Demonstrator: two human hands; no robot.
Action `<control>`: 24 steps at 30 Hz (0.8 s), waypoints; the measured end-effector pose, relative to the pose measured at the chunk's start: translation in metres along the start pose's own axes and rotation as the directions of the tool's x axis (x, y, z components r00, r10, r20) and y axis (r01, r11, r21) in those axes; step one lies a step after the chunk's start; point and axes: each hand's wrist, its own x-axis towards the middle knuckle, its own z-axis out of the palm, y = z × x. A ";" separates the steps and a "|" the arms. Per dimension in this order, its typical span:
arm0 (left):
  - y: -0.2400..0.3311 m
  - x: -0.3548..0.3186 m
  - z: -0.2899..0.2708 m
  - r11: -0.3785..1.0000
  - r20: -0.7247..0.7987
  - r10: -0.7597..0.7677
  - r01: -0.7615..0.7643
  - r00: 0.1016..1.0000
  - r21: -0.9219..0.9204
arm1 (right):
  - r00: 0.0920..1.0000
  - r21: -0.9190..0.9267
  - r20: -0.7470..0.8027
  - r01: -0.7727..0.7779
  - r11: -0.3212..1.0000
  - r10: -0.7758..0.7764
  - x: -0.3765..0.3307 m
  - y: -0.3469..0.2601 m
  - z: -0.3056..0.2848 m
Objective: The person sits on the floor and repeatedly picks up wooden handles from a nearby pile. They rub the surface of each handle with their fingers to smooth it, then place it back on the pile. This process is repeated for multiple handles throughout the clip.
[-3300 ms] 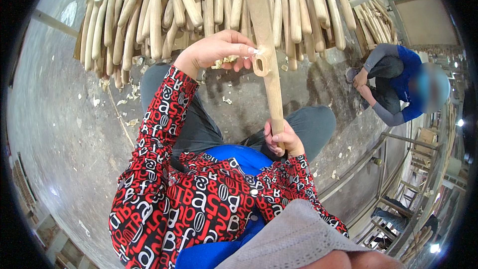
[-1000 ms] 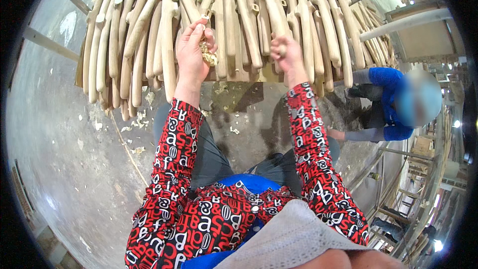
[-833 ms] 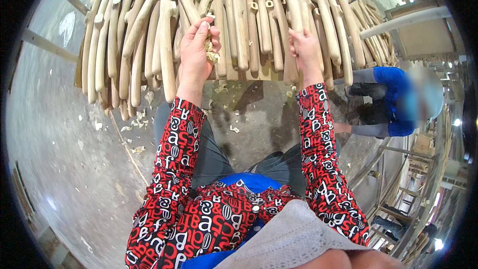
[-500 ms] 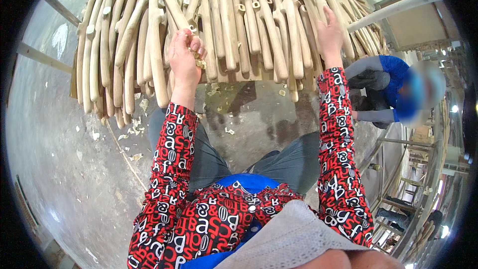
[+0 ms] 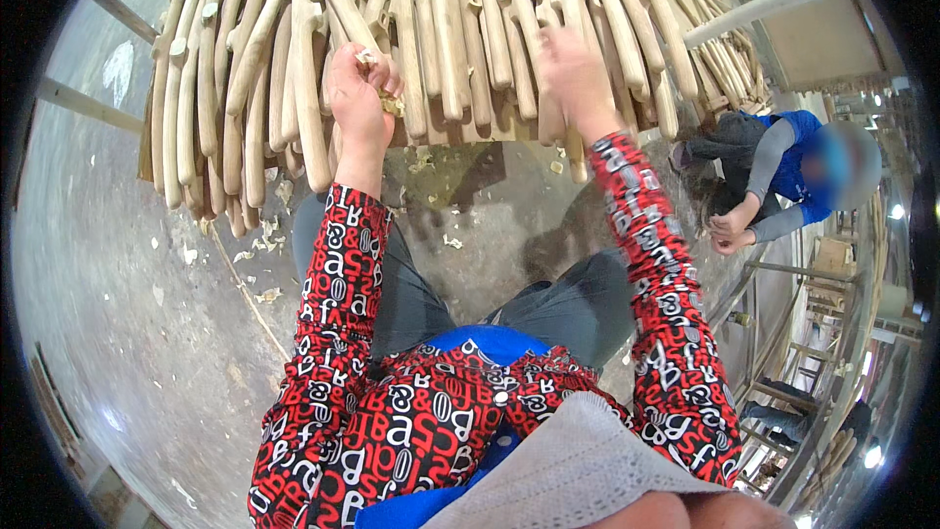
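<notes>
Many curved, rounded wooden pieces (image 5: 446,49), some with short side stubs tipped in pale patches, lie side by side with their ends toward me. My left hand (image 5: 360,88) is closed around crumpled, pale yellowish scraps (image 5: 392,103) at the near ends of the left-middle pieces. Over the right-middle pieces is my right hand (image 5: 578,73), bent at the wrist. Motion blurs its fingers, so I cannot tell whether they grip anything.
Similar pale scraps (image 5: 264,245) litter the concrete floor (image 5: 186,333). At the right, a person in blue (image 5: 783,167) crouches beside another pile of wooden pieces (image 5: 720,59). A pale rail (image 5: 774,5) runs at upper right, and wooden racks (image 5: 803,279) stand below the person.
My right hand has swung left from the right-hand pieces toward the middle. My left hand has barely moved. The crouching person's hands have come together.
</notes>
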 end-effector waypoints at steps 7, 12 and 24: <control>-0.007 0.000 0.018 0.996 0.041 -0.075 0.077 0.996 -0.047 | 0.442 0.609 0.673 -0.787 -0.104 0.593 -0.089 -0.034 0.135; 0.000 0.001 0.000 0.975 0.016 -0.190 0.191 0.982 -0.116 | 0.388 0.620 0.756 -0.683 -0.386 0.527 -0.067 -0.057 0.145; -0.008 0.008 0.004 0.970 0.044 -0.228 0.223 0.973 0.097 | 0.380 0.491 0.759 -0.867 -0.081 0.529 -0.012 -0.013 0.141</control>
